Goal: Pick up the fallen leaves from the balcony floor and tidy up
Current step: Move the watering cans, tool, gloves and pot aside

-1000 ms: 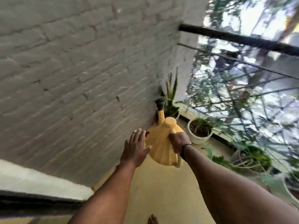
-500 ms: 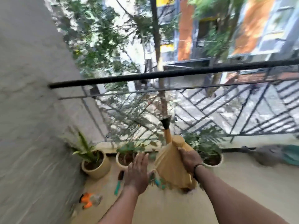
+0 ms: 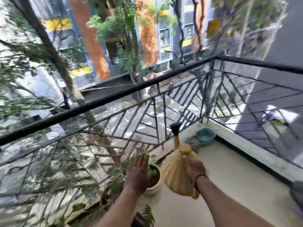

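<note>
Our right hand point(image 3: 194, 171) is wrapped around the top handle of the yellow plastic watering can point(image 3: 176, 176), fingers curled closed on it, black-tipped spout point(image 3: 175, 128) pointing far toward the railing. Our left hand point(image 3: 136, 175) has flat, straight fingers and holds nothing, hovering over the cream ceramic plant pot point(image 3: 155, 188) just left of the can; whether it touches the plant, we cannot tell.

The can looks rigid and probably smooth; weight depends on the water inside, which we cannot see, so the handle is the sensible hold.

Fallen leaves: none clearly visible on the pale balcony floor point(image 3: 229, 185); motion blur hides small ones. They would likely be light, brittle and easy to crush, so we would pinch them gently by stem or edge.

Far right in the corner sits a teal plastic bowl point(image 3: 205, 135) below the black metal railing point(image 3: 114, 99).
</note>
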